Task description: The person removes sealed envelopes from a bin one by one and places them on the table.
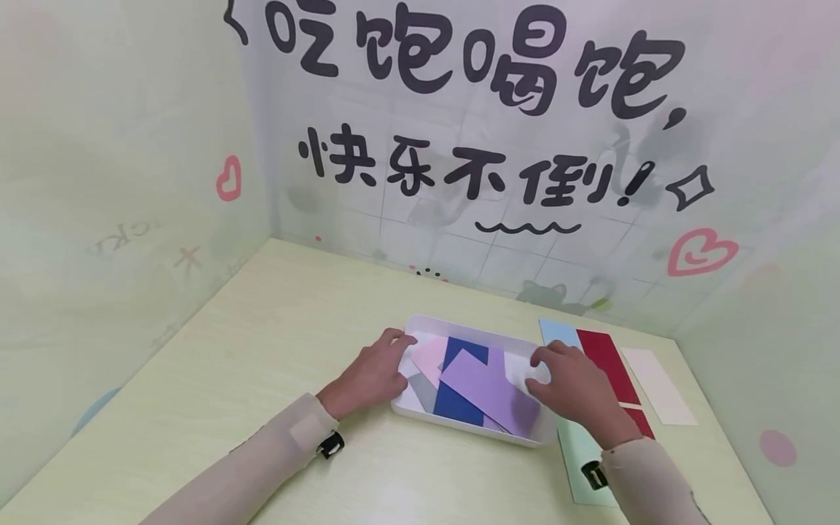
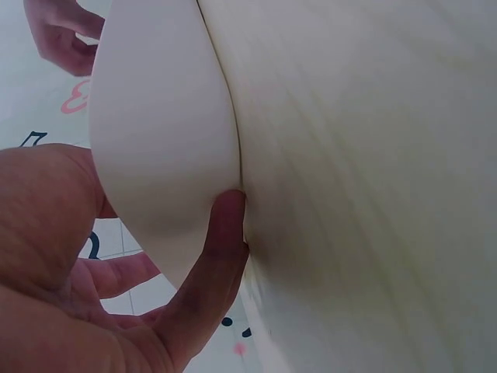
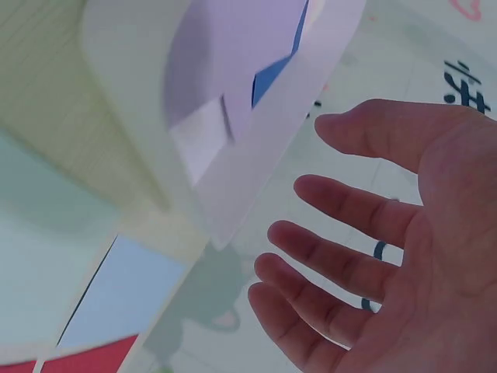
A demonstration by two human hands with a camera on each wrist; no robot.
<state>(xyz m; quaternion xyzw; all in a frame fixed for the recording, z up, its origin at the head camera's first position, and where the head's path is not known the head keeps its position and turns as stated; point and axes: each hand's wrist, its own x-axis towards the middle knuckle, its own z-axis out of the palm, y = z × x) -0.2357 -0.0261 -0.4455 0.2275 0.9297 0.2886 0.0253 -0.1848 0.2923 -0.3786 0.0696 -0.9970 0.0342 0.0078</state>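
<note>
A shallow white tray [image 1: 453, 423] lies on the table with several pieces of coloured paper in it. On top is a purple piece [image 1: 488, 390], over a dark blue one [image 1: 453, 405]; pink [image 1: 429, 355] and grey [image 1: 425, 392] pieces show at the left. My left hand [image 1: 374, 372] grips the tray's left end, one fingertip at its bottom edge in the left wrist view. At the right end, my right hand [image 1: 580, 390] has its fingers spread and relaxed, apart from the tray wall [image 3: 124, 101] and holding nothing in the right wrist view.
Right of the tray lie a light blue sheet [image 1: 553, 332], a dark red one [image 1: 607, 364], another red one [image 1: 639, 421] and a pale green one [image 1: 577, 459]. A pale pinkish strip [image 1: 659, 386] lies farther right. Printed wall sheets [image 1: 407, 240] enclose the table's back and sides.
</note>
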